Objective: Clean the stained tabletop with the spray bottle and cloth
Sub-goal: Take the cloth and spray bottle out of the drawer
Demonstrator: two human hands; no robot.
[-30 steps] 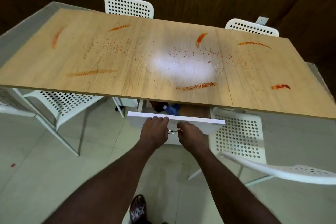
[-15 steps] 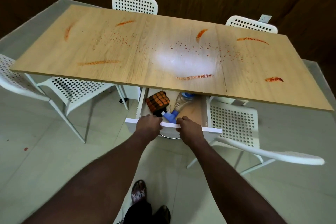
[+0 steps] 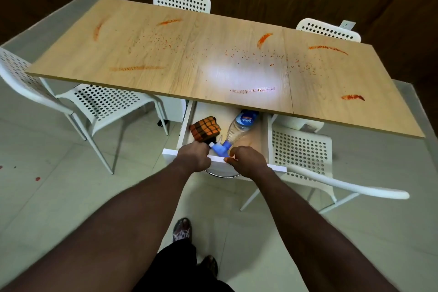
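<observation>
Fingers of L hand (image 3: 194, 157) are curling shut over the drawer front (image 3: 276, 168); R hand (image 3: 246, 160) fingers are pinching its edge. The open drawer is holding a folded checked cloth (image 3: 205, 128) beside a lying spray bottle (image 3: 238, 131), partly under the stained tabletop (image 3: 166, 54). White chairs (image 3: 104, 104) are flanking; both arms are reaching fwd.

Overhead glare patch on the tabletop (image 3: 239, 73), dim dark walls, wide-angle edge bending, fairly sharp focus

left hand (image 3: 193, 157): fingers curled, gripping | right hand (image 3: 246, 160): fingers loosening
</observation>
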